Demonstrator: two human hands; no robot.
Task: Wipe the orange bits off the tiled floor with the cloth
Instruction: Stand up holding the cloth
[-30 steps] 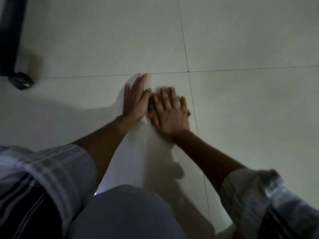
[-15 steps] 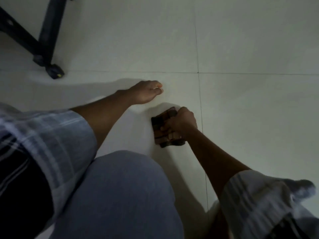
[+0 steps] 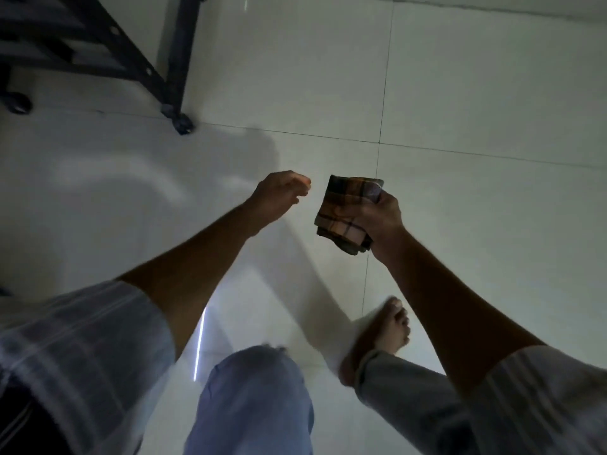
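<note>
A dim view from the head camera is looking down at a pale tiled floor (image 3: pixel 460 93). In the centre of the frame, the right hand (image 3: pixel 377 218) is gripping a folded plaid cloth (image 3: pixel 345 208), brown and tan with dark lines, with the fingers wrapping its right edge and lower corner. The cloth is hanging in the air above the floor, not touching it. Just to its left, apart from it, the left hand (image 3: pixel 279 192) is hovering with fingers loosely curled and holding nothing that can be seen.

The cloth is looking soft, light and floppy, several layers thick; it is likely to sag or unfold if pinched by one corner, so a grip across the whole folded stack is looking safest.

No orange bits are showing on the tiles. A dark furniture frame (image 3: pixel 131 60) is standing in the upper left, and a bare foot (image 3: pixel 387 330) is resting on the floor at lower right.
</note>
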